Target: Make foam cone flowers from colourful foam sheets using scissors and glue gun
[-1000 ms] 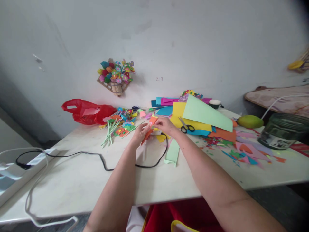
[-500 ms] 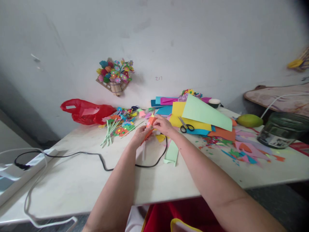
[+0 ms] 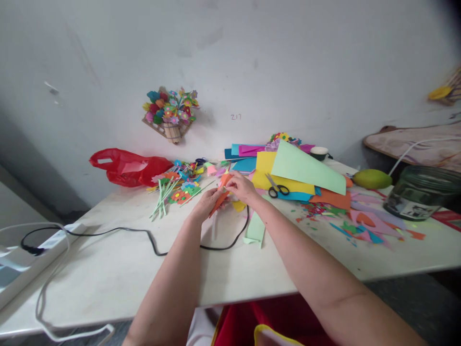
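Between my two hands, over the middle of the table, is an orange glue gun [image 3: 219,198] with a pale yellow tip pointing away. A clear stick hangs below it, and a black cord runs to the hands. My left hand [image 3: 208,202] is closed around its left side. My right hand [image 3: 242,186] is closed with its fingertips at the upper part; any small piece between them is hidden. Near the right wrist lie a yellow scrap [image 3: 238,206] and a pale green strip [image 3: 255,230]. Black-handled scissors [image 3: 278,187] rest on yellow sheets to the right.
Foam flowers [image 3: 182,194], green strips [image 3: 163,197] and a red bag [image 3: 133,168] lie at left. Coloured sheets [image 3: 306,168], scraps [image 3: 363,226], a green-yellow fruit [image 3: 372,179] and a glass jar [image 3: 414,197] occupy the right. A black cord [image 3: 122,228] crosses toward a power strip [image 3: 46,252].
The hands stay together at the same spot, with the orange glue gun turned slightly and the right fingertips a little lower on it. The view has shifted very slightly.
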Action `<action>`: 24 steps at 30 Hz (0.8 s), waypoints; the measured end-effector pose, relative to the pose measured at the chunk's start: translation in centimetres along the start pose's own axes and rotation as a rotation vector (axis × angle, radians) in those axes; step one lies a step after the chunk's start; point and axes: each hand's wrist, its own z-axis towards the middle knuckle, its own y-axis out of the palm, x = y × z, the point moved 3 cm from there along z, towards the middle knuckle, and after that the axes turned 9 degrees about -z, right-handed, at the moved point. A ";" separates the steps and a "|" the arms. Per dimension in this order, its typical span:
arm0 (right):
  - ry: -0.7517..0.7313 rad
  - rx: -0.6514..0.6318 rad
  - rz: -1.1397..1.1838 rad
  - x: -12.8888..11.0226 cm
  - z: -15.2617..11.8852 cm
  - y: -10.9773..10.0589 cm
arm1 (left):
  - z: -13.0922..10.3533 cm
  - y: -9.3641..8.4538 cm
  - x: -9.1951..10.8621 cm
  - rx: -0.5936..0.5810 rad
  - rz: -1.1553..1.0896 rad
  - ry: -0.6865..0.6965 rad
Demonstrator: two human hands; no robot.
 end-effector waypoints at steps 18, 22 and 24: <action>0.060 0.191 -0.050 -0.1 -0.5 0.7 | 0.2 -0.1 0.1 0.197 -0.236 0.012; 0.079 0.112 -0.098 0.0 -0.6 0.8 | 0.1 -0.7 0.7 0.296 -0.262 0.066; 0.071 0.034 -0.195 -0.3 -0.8 0.9 | 0.1 -1.1 1.0 0.353 -0.266 0.095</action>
